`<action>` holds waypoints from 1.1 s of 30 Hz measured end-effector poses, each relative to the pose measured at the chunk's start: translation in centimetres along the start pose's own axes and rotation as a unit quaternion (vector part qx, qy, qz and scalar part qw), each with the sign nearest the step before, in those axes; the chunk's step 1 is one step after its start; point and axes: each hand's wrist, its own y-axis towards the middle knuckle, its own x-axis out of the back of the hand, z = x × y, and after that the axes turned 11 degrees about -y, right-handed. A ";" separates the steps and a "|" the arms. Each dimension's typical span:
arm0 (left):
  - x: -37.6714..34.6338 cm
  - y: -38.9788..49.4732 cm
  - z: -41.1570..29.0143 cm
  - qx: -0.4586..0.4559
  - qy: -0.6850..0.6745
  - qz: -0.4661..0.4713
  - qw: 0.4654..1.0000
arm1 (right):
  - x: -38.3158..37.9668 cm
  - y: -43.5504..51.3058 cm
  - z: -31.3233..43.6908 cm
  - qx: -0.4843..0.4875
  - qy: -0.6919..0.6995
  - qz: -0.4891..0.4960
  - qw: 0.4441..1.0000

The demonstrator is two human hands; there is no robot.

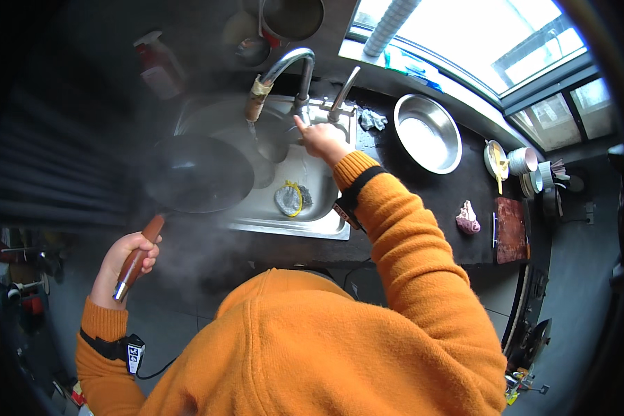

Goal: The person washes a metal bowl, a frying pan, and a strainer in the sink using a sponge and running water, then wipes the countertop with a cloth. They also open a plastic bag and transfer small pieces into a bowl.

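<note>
My left hand (138, 255) grips the wooden handle (148, 229) of a dark wok (200, 174). The wok rests over or is held above the left side of a stainless steel sink (317, 229), with steam around it. My right hand (323, 140) is at the base of the curved chrome faucet (302, 88), index finger stretched out against it and the other fingers partly curled. A thin stream of water (253, 136) falls from the wrapped spout end (258, 101). In the basin lie a yellow-edged scrubbing pad (288, 199) and a dark scourer (306, 195).
A second metal spout (346, 91) rises right of the faucet. On the dark counter stand a steel basin (428, 133), stacked bowls (522, 160) and a cutting board (511, 230), beside a pinkish lump (468, 219). A spray bottle (159, 65) stands behind the sink, partly veiled by steam.
</note>
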 end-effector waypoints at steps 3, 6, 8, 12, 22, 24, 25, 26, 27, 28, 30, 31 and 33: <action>0.6 0.8 0.0 0.008 -0.014 0.015 1.000 | 0.6 1.1 1.4 0.079 -0.054 0.025 0.995; 1.5 1.3 0.3 0.024 -0.034 0.041 0.998 | -0.1 1.0 3.6 0.093 -0.057 0.028 0.994; 1.9 1.5 0.6 0.017 -0.030 0.033 0.999 | -1.2 -0.1 4.0 0.060 -0.058 0.022 0.996; 2.1 1.8 0.6 0.013 0.008 0.046 0.999 | -2.3 -2.5 2.8 0.000 -0.072 -0.020 0.997; 2.3 7.8 2.1 0.071 0.047 0.042 0.996 | -1.0 -5.7 0.3 -0.070 0.139 0.029 0.987; 2.5 10.3 3.4 0.070 0.028 0.065 0.995 | -2.7 -7.6 1.0 -0.096 0.364 0.073 0.924; 2.6 11.5 4.1 0.068 0.027 0.062 0.995 | -3.7 -8.7 1.6 -0.137 0.494 0.106 0.852; 2.8 12.5 4.8 0.060 0.026 0.071 0.995 | -4.4 -9.5 2.3 -0.130 0.533 0.113 0.828; 2.9 13.5 5.4 0.048 0.021 0.097 0.994 | -5.0 -10.2 3.3 -0.140 0.559 0.129 0.807; 3.3 14.3 6.0 0.043 0.003 0.122 0.992 | -5.5 -10.8 4.2 -0.145 0.591 0.131 0.783; 3.9 15.5 7.5 0.033 -0.028 0.132 0.990 | -5.9 -11.9 6.3 -0.164 0.631 0.140 0.745; 4.2 16.0 8.3 0.024 -0.041 0.133 0.990 | -5.9 -12.3 7.1 -0.165 0.650 0.146 0.727; 5.0 16.8 10.0 0.015 -0.031 0.142 0.989 | -5.9 -12.9 8.7 -0.192 0.702 0.145 0.670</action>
